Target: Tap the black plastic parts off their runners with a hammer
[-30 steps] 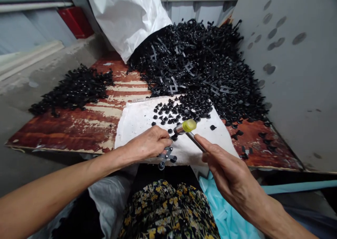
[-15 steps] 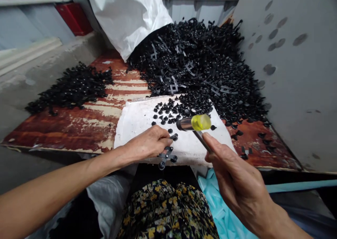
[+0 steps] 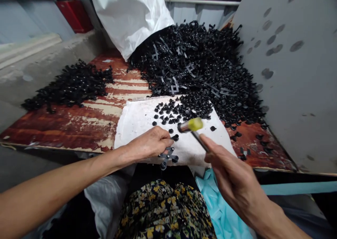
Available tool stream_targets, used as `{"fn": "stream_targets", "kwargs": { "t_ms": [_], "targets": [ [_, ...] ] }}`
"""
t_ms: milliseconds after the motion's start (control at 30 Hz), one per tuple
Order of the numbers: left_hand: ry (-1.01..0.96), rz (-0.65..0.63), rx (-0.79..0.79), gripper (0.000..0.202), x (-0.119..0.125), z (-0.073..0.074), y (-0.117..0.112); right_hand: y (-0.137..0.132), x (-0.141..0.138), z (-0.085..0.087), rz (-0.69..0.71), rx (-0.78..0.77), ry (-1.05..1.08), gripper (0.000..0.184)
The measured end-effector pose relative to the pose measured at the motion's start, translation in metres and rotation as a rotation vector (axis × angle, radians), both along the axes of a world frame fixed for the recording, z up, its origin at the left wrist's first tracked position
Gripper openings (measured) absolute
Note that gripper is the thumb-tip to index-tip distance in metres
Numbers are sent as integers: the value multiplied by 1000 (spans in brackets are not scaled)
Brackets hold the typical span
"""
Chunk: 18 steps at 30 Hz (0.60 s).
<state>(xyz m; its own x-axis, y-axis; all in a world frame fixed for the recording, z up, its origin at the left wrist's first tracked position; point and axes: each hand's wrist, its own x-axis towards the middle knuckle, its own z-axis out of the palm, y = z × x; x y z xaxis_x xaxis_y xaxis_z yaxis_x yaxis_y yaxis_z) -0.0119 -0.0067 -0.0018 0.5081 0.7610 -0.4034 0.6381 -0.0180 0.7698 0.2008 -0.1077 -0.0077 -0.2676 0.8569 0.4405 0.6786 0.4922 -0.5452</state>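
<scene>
My left hand [image 3: 156,140] is closed on a small black jointed plastic linkage [image 3: 168,155] with round ends, at the front of a white cloth-like pad [image 3: 134,126]. Part of the linkage is hidden under my fingers. My right hand [image 3: 231,165] grips the handle of a small hammer [image 3: 188,126] with a yellow translucent face on one end and a dark face on the other. The hammer head is blurred and hangs just above and right of the linkage's far end. Several small black round-headed plugs [image 3: 164,121] lie on the pad beyond both hands.
A large heap of black parts [image 3: 210,67] fills the back, spilling from a white sack [image 3: 134,18]. A smaller black pile [image 3: 73,86] sits on the left of the worn red-brown table [image 3: 100,123]. A grey spotted panel [image 3: 297,91] stands at the right; light-blue plastic [image 3: 218,204] hangs below.
The hammer head has dropped slightly and shifted a little left, with my right hand moving along. My left hand keeps its grip on the linkage in nearly the same spot.
</scene>
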Motion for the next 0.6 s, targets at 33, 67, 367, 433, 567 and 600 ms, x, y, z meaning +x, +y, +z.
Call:
{"fn": "stream_targets", "kwargs": {
  "t_ms": [33,67,367,433,567,600],
  "targets": [
    [0,1,6,28,0,0,0,-1,0,0,-50,28,34,65],
    [0,2,8,28,0,0,0,-2,-1,1,-93,49,51,66],
    [40,7,12,26,2,5,0,-1,3,-6,-4,2,35,65],
    [27,-2,-3,25,1,6,0,2,3,-5,34,-69,20,53],
    [-47,-102,-38,25,3,11,-6,15,-5,1,-98,-234,218,37],
    [-67,-150,-43,25,4,13,-8,18,-9,2,-95,-300,279,30]
  ]
}}
